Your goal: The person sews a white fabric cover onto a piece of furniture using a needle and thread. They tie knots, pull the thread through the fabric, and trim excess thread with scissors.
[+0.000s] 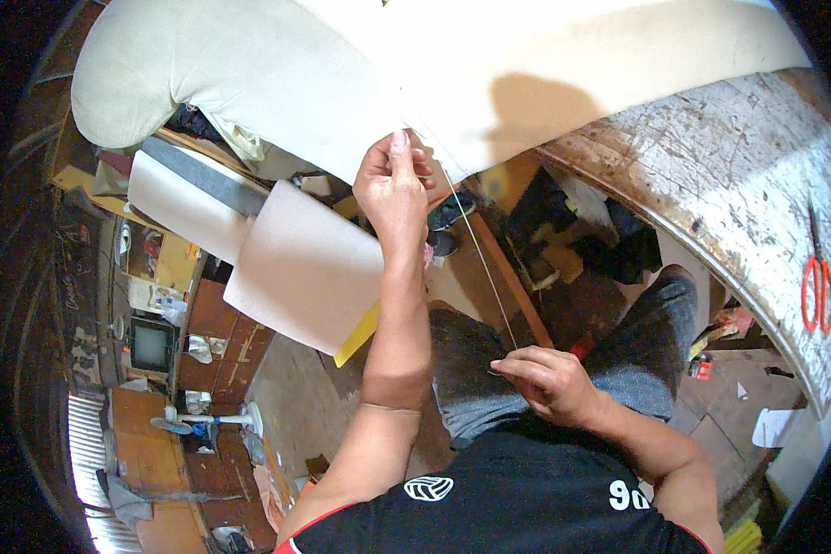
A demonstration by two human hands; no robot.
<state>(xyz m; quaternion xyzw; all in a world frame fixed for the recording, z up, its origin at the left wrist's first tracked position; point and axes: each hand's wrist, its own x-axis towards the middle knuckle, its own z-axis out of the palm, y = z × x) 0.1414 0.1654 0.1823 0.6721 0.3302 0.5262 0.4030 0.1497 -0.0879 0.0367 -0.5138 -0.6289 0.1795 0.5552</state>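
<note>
A large cream padded piece (277, 65), its cover smooth and pale, spreads across the far side. My left hand (395, 175) is raised against its near edge, thumb up and fingers curled into a pinch; what lies between them is hidden. From the cream cover close to that hand, a thin pale thread (477, 238) runs taut down to my right hand (552, 380). The right hand is closed on the thread above my lap, palm down. A tiny bright bit shows at its fingertips, too small to name.
Red-handled scissors (817, 291) lie on a worn, paint-stained tabletop (711, 157) with a curved edge at right. Pale foam-like panels (309, 268) stand left of my forearm. A white fan (240, 420) is at lower left. Dark scraps (619, 235) lie under the table.
</note>
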